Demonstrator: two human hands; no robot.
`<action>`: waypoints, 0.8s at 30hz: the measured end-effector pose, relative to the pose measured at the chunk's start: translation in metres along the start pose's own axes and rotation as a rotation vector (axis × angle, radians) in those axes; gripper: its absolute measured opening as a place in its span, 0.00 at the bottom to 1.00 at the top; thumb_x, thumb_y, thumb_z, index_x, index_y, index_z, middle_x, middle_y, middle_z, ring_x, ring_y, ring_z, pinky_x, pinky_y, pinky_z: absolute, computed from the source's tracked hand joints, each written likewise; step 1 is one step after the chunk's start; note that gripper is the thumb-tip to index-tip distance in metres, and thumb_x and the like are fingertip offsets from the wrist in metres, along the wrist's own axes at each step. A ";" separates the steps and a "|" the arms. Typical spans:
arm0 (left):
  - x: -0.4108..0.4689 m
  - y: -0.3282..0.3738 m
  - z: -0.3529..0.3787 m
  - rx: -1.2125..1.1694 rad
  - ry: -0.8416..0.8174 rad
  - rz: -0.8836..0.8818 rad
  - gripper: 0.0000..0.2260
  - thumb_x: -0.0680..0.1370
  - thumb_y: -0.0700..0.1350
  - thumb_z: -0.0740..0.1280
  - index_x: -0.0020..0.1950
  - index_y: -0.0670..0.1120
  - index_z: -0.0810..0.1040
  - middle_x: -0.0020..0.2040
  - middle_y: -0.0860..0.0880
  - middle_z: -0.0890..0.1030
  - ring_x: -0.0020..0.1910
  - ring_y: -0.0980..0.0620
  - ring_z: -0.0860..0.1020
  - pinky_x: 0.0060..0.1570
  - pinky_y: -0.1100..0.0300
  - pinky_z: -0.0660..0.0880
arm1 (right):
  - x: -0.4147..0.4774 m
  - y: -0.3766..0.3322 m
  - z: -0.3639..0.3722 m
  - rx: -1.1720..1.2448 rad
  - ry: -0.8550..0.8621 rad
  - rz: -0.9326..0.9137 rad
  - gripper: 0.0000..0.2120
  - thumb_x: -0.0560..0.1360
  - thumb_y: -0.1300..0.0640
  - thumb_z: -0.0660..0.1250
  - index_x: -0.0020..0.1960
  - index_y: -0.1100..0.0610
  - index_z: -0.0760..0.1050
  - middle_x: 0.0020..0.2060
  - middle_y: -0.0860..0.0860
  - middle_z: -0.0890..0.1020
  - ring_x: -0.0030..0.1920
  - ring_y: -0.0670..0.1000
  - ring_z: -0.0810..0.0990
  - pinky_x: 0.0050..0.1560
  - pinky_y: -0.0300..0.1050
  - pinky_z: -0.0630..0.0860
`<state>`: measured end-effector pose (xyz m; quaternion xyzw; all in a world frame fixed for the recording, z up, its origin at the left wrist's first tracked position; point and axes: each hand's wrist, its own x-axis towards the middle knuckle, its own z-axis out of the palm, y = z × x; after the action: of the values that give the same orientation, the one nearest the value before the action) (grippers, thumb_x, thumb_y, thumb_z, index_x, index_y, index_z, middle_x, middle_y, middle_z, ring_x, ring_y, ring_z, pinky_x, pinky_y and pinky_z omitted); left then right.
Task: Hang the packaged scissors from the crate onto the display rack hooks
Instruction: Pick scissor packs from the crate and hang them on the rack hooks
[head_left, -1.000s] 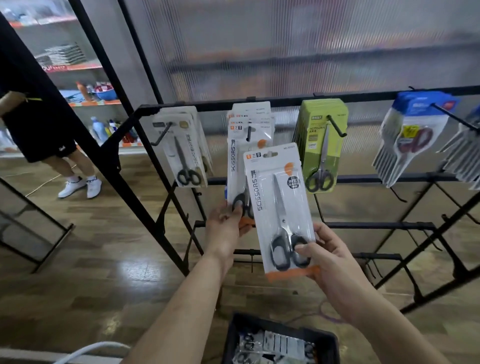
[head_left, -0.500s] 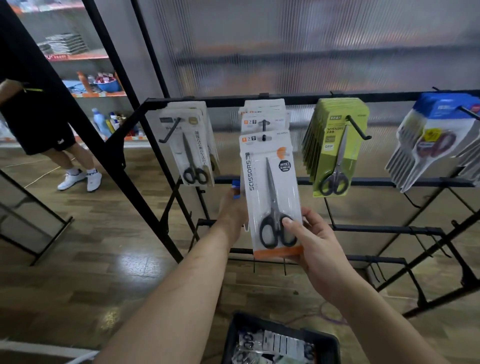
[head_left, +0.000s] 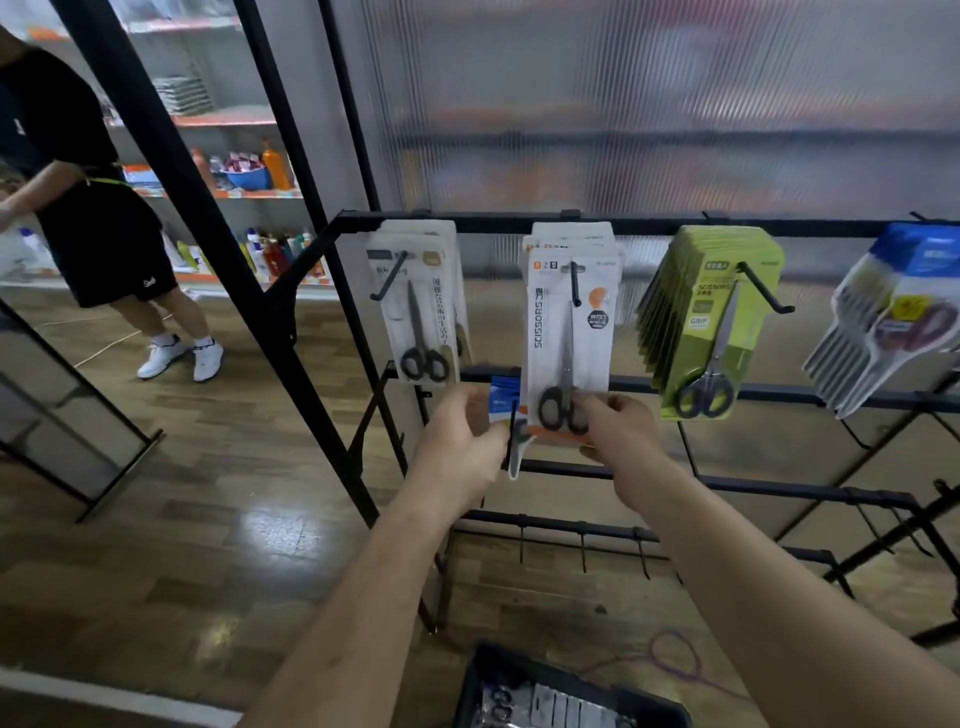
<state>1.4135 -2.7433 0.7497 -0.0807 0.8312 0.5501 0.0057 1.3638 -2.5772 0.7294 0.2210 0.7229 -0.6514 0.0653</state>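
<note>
A white and orange packaged scissors (head_left: 566, 338) hangs upright on the middle hook (head_left: 574, 283) of the black display rack (head_left: 493, 221), in front of matching packs. My right hand (head_left: 623, 436) pinches its lower end by the black handles. My left hand (head_left: 457, 447) is just to the left and holds a second, blue-topped pack (head_left: 504, 400), seen edge-on. The dark crate (head_left: 519, 686) sits on the floor at the bottom edge, with more packaged scissors inside.
Grey-white packs (head_left: 421, 312) hang on the left hook, green packs (head_left: 711, 322) on the right one, blue-white packs (head_left: 893, 312) at far right. Bare hooks (head_left: 582, 551) line the lower bars. A person in black (head_left: 93, 208) stands at far left by a slanted black frame post (head_left: 208, 234).
My right hand has carried the white and orange pack up and back onto the middle hook, where it now hangs flat. My view has moved closer to the rack.
</note>
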 end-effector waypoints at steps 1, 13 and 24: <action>-0.001 -0.001 -0.003 0.035 -0.004 0.013 0.13 0.82 0.46 0.69 0.57 0.61 0.68 0.52 0.65 0.73 0.59 0.57 0.74 0.58 0.61 0.68 | -0.002 -0.004 0.000 -0.028 -0.005 0.007 0.11 0.79 0.46 0.70 0.55 0.52 0.76 0.50 0.50 0.81 0.55 0.54 0.79 0.63 0.57 0.78; -0.036 0.022 -0.009 0.553 -0.164 0.260 0.18 0.83 0.49 0.62 0.73 0.54 0.68 0.67 0.51 0.73 0.64 0.49 0.74 0.61 0.48 0.75 | -0.108 -0.006 -0.056 -0.802 -0.056 -0.123 0.41 0.78 0.45 0.71 0.83 0.50 0.53 0.78 0.51 0.66 0.75 0.53 0.66 0.72 0.48 0.66; -0.139 0.023 0.002 0.759 -0.175 0.348 0.24 0.84 0.50 0.61 0.80 0.53 0.62 0.76 0.53 0.68 0.75 0.51 0.65 0.75 0.50 0.64 | -0.213 0.014 -0.127 -1.087 0.055 -0.407 0.34 0.80 0.42 0.65 0.80 0.44 0.55 0.76 0.46 0.66 0.73 0.51 0.67 0.67 0.50 0.72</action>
<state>1.5472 -2.7153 0.7838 0.1154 0.9723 0.2028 0.0127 1.5842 -2.5029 0.8166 0.0291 0.9829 -0.1801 0.0241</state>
